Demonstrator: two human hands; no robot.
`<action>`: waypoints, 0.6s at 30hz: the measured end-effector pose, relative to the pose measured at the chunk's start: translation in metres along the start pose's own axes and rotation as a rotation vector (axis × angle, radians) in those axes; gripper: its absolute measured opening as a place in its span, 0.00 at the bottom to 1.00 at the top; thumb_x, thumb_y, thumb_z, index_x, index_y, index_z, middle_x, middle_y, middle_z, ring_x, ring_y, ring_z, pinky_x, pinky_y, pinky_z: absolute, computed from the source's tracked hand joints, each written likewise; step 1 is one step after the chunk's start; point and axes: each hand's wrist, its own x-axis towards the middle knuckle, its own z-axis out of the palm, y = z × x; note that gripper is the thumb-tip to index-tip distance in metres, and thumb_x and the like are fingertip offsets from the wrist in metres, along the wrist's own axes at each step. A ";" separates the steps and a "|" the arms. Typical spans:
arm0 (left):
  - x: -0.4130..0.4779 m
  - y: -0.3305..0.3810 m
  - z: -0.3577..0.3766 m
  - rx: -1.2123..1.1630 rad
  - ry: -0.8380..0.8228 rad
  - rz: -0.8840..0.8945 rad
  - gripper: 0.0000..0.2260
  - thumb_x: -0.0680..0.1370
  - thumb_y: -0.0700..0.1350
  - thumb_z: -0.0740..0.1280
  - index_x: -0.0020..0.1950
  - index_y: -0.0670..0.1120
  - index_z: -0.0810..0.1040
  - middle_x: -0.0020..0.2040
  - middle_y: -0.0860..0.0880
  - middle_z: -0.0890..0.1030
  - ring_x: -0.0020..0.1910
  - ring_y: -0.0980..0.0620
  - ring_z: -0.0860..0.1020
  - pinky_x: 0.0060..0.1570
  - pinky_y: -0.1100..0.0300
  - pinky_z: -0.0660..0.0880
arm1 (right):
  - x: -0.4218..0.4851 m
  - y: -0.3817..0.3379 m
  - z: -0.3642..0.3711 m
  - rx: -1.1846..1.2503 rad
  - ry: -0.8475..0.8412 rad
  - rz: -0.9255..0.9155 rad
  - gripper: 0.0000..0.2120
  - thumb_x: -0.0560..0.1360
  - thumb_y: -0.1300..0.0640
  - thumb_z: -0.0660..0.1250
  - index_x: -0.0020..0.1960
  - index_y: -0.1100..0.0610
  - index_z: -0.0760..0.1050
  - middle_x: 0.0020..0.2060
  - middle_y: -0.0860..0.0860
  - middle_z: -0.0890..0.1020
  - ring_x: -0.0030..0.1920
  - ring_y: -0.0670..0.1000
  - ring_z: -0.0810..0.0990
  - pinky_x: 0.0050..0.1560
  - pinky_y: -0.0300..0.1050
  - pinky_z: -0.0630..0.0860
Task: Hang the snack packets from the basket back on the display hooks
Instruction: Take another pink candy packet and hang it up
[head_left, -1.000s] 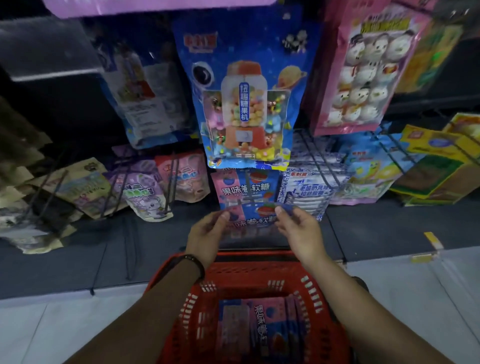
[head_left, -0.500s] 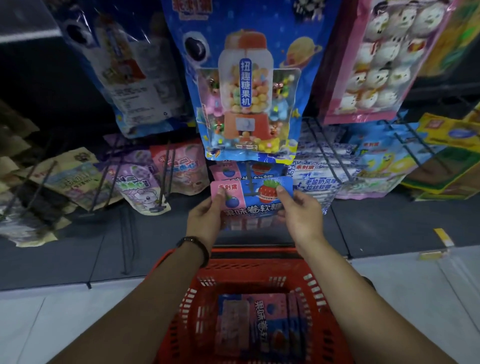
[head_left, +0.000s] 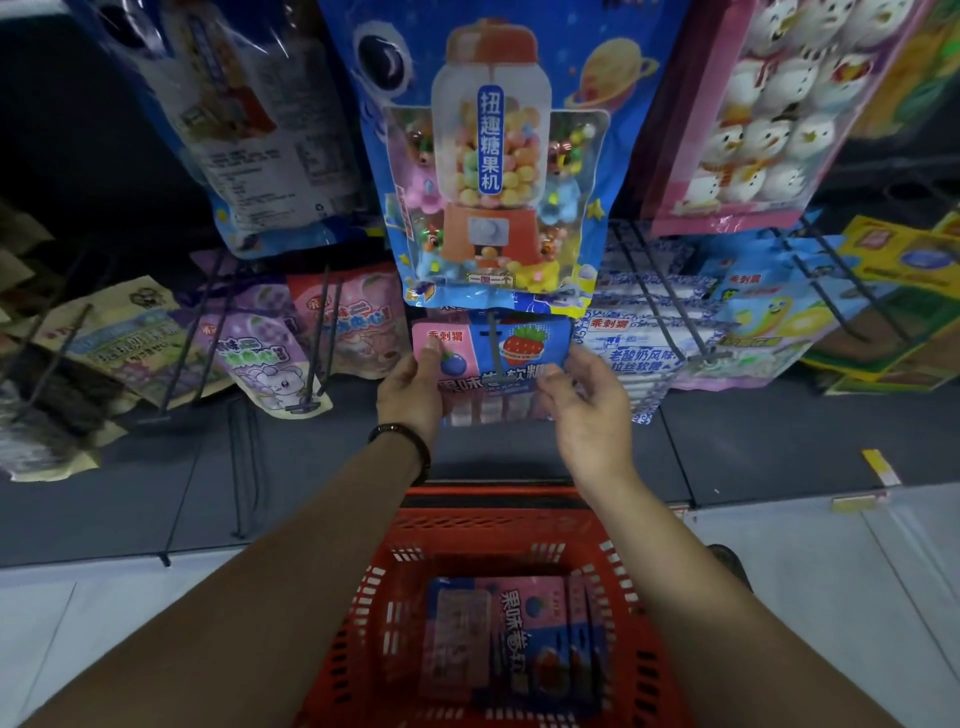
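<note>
A pink and blue snack packet (head_left: 519, 345) with a strawberry picture is held up at the lower row of the display, just under a large blue candy-machine bag (head_left: 493, 156). A dark display hook (head_left: 493, 348) crosses the packet's front. My left hand (head_left: 410, 389) grips its left edge with the thumb on the front. My right hand (head_left: 587, 410) holds its lower right corner with loosely curled fingers. Below my arms stands the red basket (head_left: 488, 519), with several more of the same snack packets (head_left: 519, 639) lying flat inside.
Other hooks hold a purple rabbit packet (head_left: 260, 358), a pink packet (head_left: 348, 322) and white-blue packets (head_left: 644, 343). A pink snowman bag (head_left: 763, 114) hangs at upper right. A bare double hook (head_left: 244, 467) sticks out lower left. The white floor (head_left: 831, 597) flanks the basket.
Both hands have raised the packet from just above the basket to the hook and pushed it towards the display. The view has closed in on the rack.
</note>
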 end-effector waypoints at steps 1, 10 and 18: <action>-0.001 0.001 0.001 0.005 -0.001 0.000 0.14 0.82 0.60 0.67 0.46 0.54 0.86 0.42 0.54 0.83 0.38 0.53 0.76 0.45 0.54 0.78 | -0.001 0.003 -0.002 -0.018 0.004 -0.003 0.11 0.79 0.50 0.72 0.61 0.40 0.81 0.58 0.43 0.86 0.63 0.58 0.84 0.67 0.67 0.79; -0.016 -0.006 -0.022 0.112 -0.011 -0.104 0.17 0.82 0.46 0.68 0.67 0.38 0.73 0.39 0.43 0.81 0.30 0.48 0.74 0.33 0.57 0.74 | -0.020 0.027 -0.027 -0.229 -0.033 0.104 0.12 0.69 0.39 0.69 0.50 0.41 0.82 0.44 0.46 0.88 0.50 0.51 0.87 0.59 0.64 0.83; -0.105 -0.022 -0.100 0.930 -0.619 0.180 0.02 0.81 0.47 0.70 0.51 0.52 0.83 0.45 0.57 0.84 0.43 0.64 0.80 0.49 0.67 0.76 | -0.078 0.065 -0.048 -0.619 -0.338 0.441 0.06 0.77 0.51 0.72 0.45 0.53 0.83 0.40 0.57 0.89 0.37 0.56 0.87 0.37 0.45 0.80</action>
